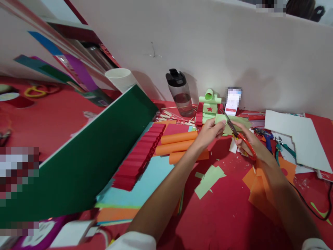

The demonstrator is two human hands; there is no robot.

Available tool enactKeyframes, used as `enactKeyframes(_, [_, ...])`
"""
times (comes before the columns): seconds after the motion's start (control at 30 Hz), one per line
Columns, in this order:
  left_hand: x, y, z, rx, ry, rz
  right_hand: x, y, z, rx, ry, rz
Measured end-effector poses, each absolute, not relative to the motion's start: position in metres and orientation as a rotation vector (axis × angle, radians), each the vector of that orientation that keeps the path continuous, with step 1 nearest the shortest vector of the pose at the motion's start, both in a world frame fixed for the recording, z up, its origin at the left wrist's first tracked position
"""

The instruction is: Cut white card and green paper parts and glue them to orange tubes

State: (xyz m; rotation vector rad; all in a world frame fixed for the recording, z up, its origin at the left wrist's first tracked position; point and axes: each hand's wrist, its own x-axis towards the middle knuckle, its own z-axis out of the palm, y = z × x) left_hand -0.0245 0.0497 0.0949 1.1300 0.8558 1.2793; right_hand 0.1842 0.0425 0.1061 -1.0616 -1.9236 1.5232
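Pinched in my left hand (211, 133) is a small piece of light green paper (220, 119). My right hand (246, 139) grips a pair of scissors (246, 143) by the red-orange handles, with the blades up against the paper's right side. Whether the blades are parted is hard to make out. Just behind my hands stands a light green paper model (209, 107) with a red star and red sides. Light green paper scraps (210, 181) lie on the red table in front of my forearms.
Orange paper rolls (179, 147) and folded red paper (142, 156) lie left of my hands, by a green board (85, 156). Behind stand a water bottle (180, 93) and a phone (233, 100). Pliers (284, 147), a glue gun (265, 135) and white board (304, 139) lie right.
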Motion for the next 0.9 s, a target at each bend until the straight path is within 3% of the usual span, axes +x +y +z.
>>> enactKeyframes(0.9, [-0.029,0.048,0.1,1.25,0.931,1.257,0.185,0.043,0.106,-1.004,-1.965,1.469])
